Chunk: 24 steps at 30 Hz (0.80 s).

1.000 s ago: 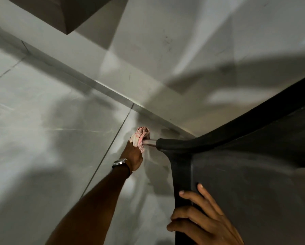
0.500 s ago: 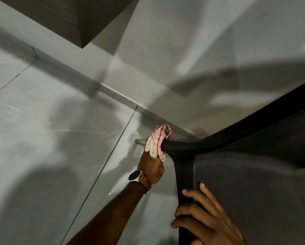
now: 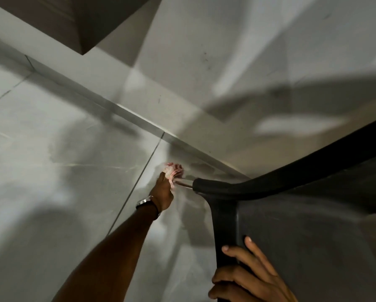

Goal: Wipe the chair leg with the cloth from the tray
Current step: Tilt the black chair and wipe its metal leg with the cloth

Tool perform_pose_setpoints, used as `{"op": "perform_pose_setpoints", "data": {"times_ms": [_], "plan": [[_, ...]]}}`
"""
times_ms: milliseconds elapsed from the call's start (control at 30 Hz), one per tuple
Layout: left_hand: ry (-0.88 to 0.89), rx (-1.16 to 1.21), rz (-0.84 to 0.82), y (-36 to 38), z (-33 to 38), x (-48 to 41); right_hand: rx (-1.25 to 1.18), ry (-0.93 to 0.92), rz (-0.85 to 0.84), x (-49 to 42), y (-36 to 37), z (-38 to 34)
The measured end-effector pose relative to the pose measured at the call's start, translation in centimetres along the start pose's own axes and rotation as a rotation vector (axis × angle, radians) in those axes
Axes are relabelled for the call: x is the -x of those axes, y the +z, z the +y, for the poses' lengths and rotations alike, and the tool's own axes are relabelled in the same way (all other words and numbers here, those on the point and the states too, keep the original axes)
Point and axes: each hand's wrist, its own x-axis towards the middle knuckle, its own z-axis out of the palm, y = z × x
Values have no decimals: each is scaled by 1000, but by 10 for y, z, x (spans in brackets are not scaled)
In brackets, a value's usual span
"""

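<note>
A black chair (image 3: pixel 291 214) fills the lower right, seen from above. Its thin metal leg (image 3: pixel 185 183) pokes out from under the seat corner toward the floor. My left hand (image 3: pixel 164 192), with a watch on the wrist, is closed around a pink and white cloth (image 3: pixel 173 171) wrapped on the leg, well down from the seat. My right hand (image 3: pixel 246 280) grips the chair's black edge at the bottom of the view. The leg's lower end is hidden by the cloth.
Pale grey floor tiles (image 3: pixel 52 171) spread to the left, with a wall and skirting (image 3: pixel 139 120) running diagonally behind the chair. A dark boxy corner (image 3: pixel 80 22) hangs at the top left. Heavy shadows cross the wall and floor.
My left hand slid the cloth up the leg to the seat corner, then back down away from it. My right hand kept its hold on the chair.
</note>
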Motion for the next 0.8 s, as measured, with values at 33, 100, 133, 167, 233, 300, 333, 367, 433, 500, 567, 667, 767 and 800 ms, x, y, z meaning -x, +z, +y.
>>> {"op": "perform_pose_setpoints", "data": {"times_ms": [33,100,133,167,233,300,333,367,433,500,567,667,767,800], "plan": [[21,20,0,-3,9,4,-62,24,56,-2,1,-3],[106,30,27,-5,27,19,-77,27,17,-2,-3,-1],[149,40,54,-7,37,29,-23,1,-19,-1,-5,0],[189,59,87,-7,49,40,17,-19,-36,-1,-7,-1],[266,106,164,-6,75,61,-48,23,-84,-1,-13,-4],[287,168,234,2,96,78,-167,109,-76,-5,-17,-6],[276,197,256,7,102,83,-190,138,-67,-1,-21,-4],[258,206,262,10,104,86,-183,128,-11,-2,-23,-7],[215,149,224,15,100,82,-178,138,181,-10,-30,-33],[153,133,208,17,90,70,-299,221,265,-17,-32,-53],[98,169,242,14,81,59,-523,189,313,-22,-26,-58],[70,176,193,5,59,40,-453,208,181,-7,-22,-29],[3,213,74,-2,47,27,-499,180,207,5,-11,-13],[-1,229,72,-2,49,29,-516,181,217,-2,-14,-17]]}}
